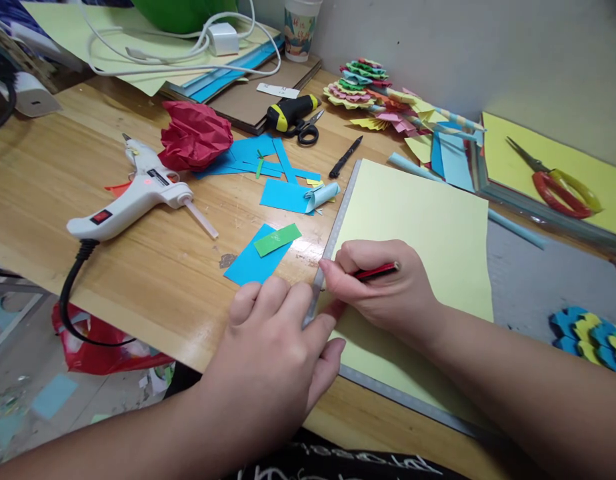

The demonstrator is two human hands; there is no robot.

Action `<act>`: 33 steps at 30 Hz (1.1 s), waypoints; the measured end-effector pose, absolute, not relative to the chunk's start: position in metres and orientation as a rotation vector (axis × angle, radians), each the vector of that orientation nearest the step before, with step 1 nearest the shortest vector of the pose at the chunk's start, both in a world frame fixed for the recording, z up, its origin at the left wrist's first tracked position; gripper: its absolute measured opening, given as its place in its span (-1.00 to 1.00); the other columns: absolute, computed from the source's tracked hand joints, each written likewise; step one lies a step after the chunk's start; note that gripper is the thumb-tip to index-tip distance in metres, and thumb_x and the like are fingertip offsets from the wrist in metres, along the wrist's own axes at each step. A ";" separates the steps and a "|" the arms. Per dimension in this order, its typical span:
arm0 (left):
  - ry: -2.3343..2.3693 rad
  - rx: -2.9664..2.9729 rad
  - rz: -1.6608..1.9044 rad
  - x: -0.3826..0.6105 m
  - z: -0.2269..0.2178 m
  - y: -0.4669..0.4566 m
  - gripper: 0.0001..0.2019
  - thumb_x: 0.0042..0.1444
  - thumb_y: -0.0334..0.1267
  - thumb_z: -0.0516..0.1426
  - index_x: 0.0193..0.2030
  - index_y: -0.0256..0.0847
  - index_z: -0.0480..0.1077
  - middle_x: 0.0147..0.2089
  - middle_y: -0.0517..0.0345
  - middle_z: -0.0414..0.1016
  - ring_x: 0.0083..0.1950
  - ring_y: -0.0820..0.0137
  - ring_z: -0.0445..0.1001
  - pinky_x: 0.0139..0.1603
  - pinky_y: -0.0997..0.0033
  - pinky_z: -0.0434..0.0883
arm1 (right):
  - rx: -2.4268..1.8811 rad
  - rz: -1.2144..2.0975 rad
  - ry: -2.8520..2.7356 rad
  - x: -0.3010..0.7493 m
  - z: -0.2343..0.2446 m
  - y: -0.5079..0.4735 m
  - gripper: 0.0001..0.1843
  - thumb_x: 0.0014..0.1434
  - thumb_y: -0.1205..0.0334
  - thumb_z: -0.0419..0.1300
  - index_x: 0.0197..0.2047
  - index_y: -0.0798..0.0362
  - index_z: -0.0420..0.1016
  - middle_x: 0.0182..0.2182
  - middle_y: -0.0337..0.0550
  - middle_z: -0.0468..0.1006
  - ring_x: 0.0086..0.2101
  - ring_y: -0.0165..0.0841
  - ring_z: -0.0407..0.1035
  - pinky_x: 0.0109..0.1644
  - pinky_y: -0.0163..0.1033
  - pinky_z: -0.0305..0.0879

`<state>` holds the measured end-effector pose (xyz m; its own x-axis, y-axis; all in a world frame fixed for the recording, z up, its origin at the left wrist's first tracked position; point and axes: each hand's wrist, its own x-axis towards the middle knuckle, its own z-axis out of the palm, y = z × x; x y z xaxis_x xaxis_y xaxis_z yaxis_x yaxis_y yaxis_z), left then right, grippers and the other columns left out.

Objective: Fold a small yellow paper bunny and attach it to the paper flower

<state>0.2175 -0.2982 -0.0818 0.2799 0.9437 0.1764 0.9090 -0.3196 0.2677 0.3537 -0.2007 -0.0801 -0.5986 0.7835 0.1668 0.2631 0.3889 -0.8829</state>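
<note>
A pale yellow paper sheet (418, 227) lies on the wooden desk (48, 180), with a metal ruler (338, 213) laid along its left edge. My left hand (273, 353) presses down on the near end of the ruler, fingers curled over it. My right hand (383, 287) rests on the sheet right beside the ruler, closed on a red pencil (378, 271) whose tip is hidden at the ruler's edge.
A white glue gun (133, 200) and a red crumpled paper (193, 133) lie at the left. Blue and green paper scraps (261, 257) sit near the ruler. A black pen (345, 157), small scissors (305, 130), paper flowers (361, 87) and red-handled scissors (563, 190) lie behind.
</note>
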 end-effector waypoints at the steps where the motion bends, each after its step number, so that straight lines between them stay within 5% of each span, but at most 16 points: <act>1: 1.761 2.419 0.458 0.218 -0.082 -0.298 -0.78 0.22 -0.15 0.04 -0.30 -0.12 0.48 -0.32 0.03 0.38 -0.22 0.15 0.24 -0.24 0.12 0.16 | -0.892 1.164 -2.078 0.354 -0.080 -0.201 -0.51 0.12 0.46 0.15 -0.65 0.04 -0.08 -0.63 -0.39 -0.08 -0.58 -0.53 -0.15 -0.58 -0.33 -0.17; 5: 1.759 2.373 0.439 0.217 -0.081 -0.298 -0.75 0.23 -0.12 0.03 -0.21 -0.08 0.52 -0.28 0.02 0.38 -0.21 0.14 0.24 -0.22 0.10 0.16 | -0.893 1.195 -2.018 0.353 -0.079 -0.197 -0.51 0.13 0.39 0.20 -0.68 0.05 0.00 -0.67 -0.39 0.00 -0.60 -0.53 -0.08 -0.57 -0.34 -0.11; 11: 1.792 2.294 0.434 0.214 -0.081 -0.296 -0.70 0.23 -0.09 0.06 0.06 0.14 0.47 -0.30 0.09 0.35 -0.22 0.17 0.22 -0.21 0.11 0.10 | -0.947 1.582 -1.335 0.363 -0.081 -0.176 -0.60 0.15 -0.03 0.26 -0.55 0.01 0.28 -0.67 -0.37 0.26 -0.69 -0.53 0.08 -0.65 -0.36 -0.04; 17: 1.787 2.306 0.426 0.213 -0.076 -0.284 -0.79 0.22 -0.14 0.12 -0.11 0.24 0.55 -0.33 0.12 0.31 -0.21 0.20 0.21 -0.21 0.17 0.09 | -1.055 1.971 -1.009 0.394 -0.061 -0.208 -0.92 0.10 0.28 0.30 -0.35 0.06 0.48 -0.44 -0.22 0.44 -0.43 -0.47 0.33 -0.40 -0.38 0.29; 20: 1.802 2.343 0.440 0.217 -0.072 -0.279 -0.84 0.15 -0.05 0.17 -0.20 0.17 0.59 -0.31 0.10 0.29 -0.19 0.17 0.21 -0.20 0.14 0.11 | -1.127 2.023 -0.956 0.413 -0.054 -0.242 -0.95 0.14 0.27 0.20 -0.31 0.04 0.47 -0.43 -0.16 0.47 -0.44 -0.40 0.36 -0.46 -0.32 0.28; 25: 1.866 2.380 0.423 0.227 -0.069 -0.280 -0.73 0.04 0.01 0.24 -0.21 -0.06 0.58 -0.22 0.01 0.29 -0.13 0.07 0.21 -0.15 0.03 0.17 | -1.254 1.683 -1.540 0.429 -0.066 -0.282 -0.95 0.23 0.30 0.09 -0.28 -0.01 0.35 -0.41 -0.21 0.44 -0.40 -0.38 0.31 -0.36 -0.26 0.26; 33: 1.896 2.403 0.434 0.228 -0.073 -0.279 -0.72 0.01 0.06 0.25 -0.27 -0.06 0.54 -0.21 0.01 0.29 -0.12 0.04 0.22 -0.16 0.02 0.16 | -1.149 1.330 -1.969 0.421 -0.079 -0.284 -0.86 0.12 0.40 0.06 -0.39 -0.01 0.18 -0.52 -0.29 0.32 -0.51 -0.41 0.22 -0.46 -0.26 0.15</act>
